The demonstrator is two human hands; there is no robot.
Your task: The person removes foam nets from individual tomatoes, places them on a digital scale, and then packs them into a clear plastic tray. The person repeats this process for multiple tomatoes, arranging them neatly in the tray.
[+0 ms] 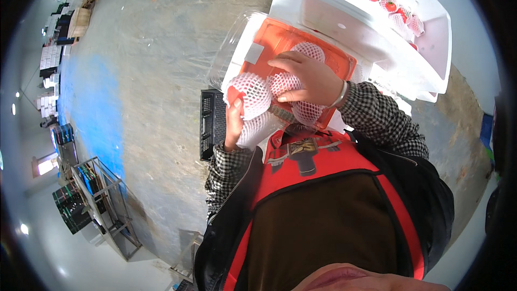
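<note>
An orange plastic tray (272,32) with a clear lid lies before me. My left hand (234,123) holds a fruit or vegetable in a white foam net (250,95), a red patch showing under its thumb. My right hand (311,79) reaches over the tray, thumb and fingers around another netted piece (284,84). More foam-netted pieces lie in the tray, one (310,51) beyond my right hand and one (307,112) at the near side. A further white foam net (258,129) is beside my left hand. A small white paper (254,53) lies on the tray's far left part.
A white foam box (438,44) at the upper right holds several red tomatoes (390,6) in foam nets. A black plastic crate (208,125) stands on the floor at the left. A metal rack (109,210) and stacked boxes (50,57) are farther left.
</note>
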